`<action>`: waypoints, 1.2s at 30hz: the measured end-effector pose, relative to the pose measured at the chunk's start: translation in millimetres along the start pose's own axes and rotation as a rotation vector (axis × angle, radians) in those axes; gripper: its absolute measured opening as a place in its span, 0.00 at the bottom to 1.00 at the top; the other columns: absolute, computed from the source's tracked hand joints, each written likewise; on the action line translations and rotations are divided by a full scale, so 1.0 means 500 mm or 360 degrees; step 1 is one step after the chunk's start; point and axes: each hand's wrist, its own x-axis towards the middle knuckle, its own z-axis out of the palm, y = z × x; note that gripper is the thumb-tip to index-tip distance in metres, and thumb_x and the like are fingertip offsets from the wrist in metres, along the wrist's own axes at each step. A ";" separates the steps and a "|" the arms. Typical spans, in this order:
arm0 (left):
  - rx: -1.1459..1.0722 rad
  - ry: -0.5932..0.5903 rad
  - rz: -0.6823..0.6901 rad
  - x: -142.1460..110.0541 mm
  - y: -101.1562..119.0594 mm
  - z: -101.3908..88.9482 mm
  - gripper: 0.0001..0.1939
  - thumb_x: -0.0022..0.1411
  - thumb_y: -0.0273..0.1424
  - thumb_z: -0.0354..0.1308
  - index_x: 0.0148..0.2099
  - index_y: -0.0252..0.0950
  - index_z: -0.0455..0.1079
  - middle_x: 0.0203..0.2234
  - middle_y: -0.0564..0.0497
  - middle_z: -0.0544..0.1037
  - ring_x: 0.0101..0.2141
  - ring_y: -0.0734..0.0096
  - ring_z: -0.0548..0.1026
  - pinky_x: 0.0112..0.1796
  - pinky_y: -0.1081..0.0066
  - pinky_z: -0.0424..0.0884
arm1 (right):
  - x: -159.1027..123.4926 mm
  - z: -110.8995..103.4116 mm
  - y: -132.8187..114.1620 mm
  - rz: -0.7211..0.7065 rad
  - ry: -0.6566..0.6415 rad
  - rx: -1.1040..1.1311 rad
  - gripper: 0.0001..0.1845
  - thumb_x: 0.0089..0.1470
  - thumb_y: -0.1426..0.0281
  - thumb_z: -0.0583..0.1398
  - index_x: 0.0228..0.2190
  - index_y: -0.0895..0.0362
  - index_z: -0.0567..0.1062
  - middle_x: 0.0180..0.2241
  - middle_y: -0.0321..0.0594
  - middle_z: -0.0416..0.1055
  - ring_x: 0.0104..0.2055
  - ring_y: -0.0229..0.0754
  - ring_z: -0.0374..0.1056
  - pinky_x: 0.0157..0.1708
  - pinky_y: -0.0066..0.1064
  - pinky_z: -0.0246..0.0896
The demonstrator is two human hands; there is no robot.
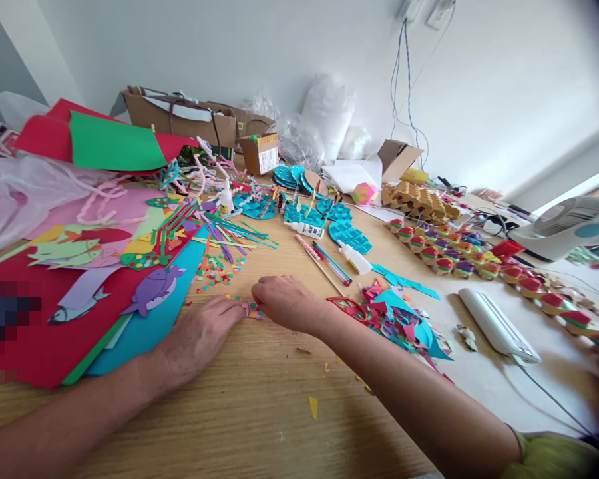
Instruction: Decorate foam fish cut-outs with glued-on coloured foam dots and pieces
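A small pink-purple paper cutout with coloured dots lies on the wooden table between my hands, partly covered by the fingers. My left hand keeps its fingers together, their tips holding the cutout's left edge down. Over its right end, my right hand is closed in a pinch; what is between the fingertips is hidden. Just beyond the hands lies a scatter of small coloured paper bits. To the left are a purple paper whale and a blue paper fish on red sheets.
White glue bottles and pens lie ahead, near red-handled scissors and paper scraps. A white power bank, painted egg-carton strips and a fan are on the right. Cardboard boxes stand at the back.
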 end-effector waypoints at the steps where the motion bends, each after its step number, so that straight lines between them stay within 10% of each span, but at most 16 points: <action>1: 0.0005 -0.0002 -0.0002 0.000 0.000 0.000 0.14 0.60 0.20 0.41 0.40 0.33 0.66 0.35 0.47 0.74 0.39 0.66 0.71 0.40 0.65 0.70 | -0.001 -0.003 0.000 0.0000 -0.0005 0.0012 0.11 0.54 0.72 0.50 0.34 0.58 0.72 0.35 0.44 0.72 0.33 0.43 0.69 0.26 0.28 0.57; 36: 0.0039 0.0060 0.0042 -0.006 -0.006 0.008 0.15 0.60 0.19 0.40 0.41 0.35 0.67 0.35 0.48 0.74 0.39 0.67 0.72 0.40 0.65 0.71 | -0.003 -0.006 0.017 0.0034 0.0002 0.0428 0.13 0.47 0.74 0.52 0.31 0.57 0.76 0.33 0.41 0.75 0.35 0.40 0.68 0.31 0.26 0.55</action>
